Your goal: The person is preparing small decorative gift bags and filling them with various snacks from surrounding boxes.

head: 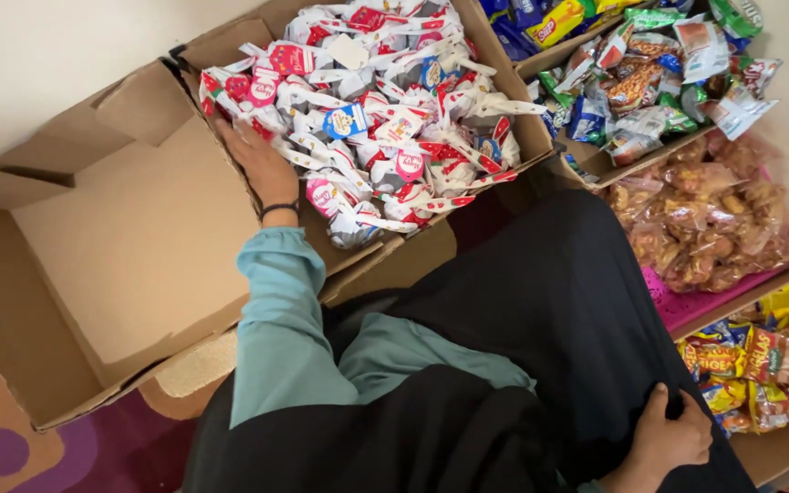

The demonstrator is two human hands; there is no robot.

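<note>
Black cloth (541, 347) lay across the person's lap, nearest the camera, and the right hand (664, 438) rested on it low in the view, fingers curled loosely against the fabric and holding nothing. Just right of that hand sat a tray of orange and yellow snack packets (760, 365). The teal sleeve (276, 319) of the left arm ran up from the lap to the left hand (262, 164), which wore a dark band at the wrist. That hand lay at the left edge of the box of sachets (504, 100), fingertips pushed in among the red-and-white sachets (385, 110); whether they were pinching one I could not tell, since the packets covered them. Beside the hand, to the left, an open cardboard box (130, 246) stood on the purple mat (11, 447). Farther right, a clear bag of brown snacks (714, 210) lay beside the lap, and beyond it a carton of mixed green, blue and white packets (659, 73) filled the far corner.
</note>
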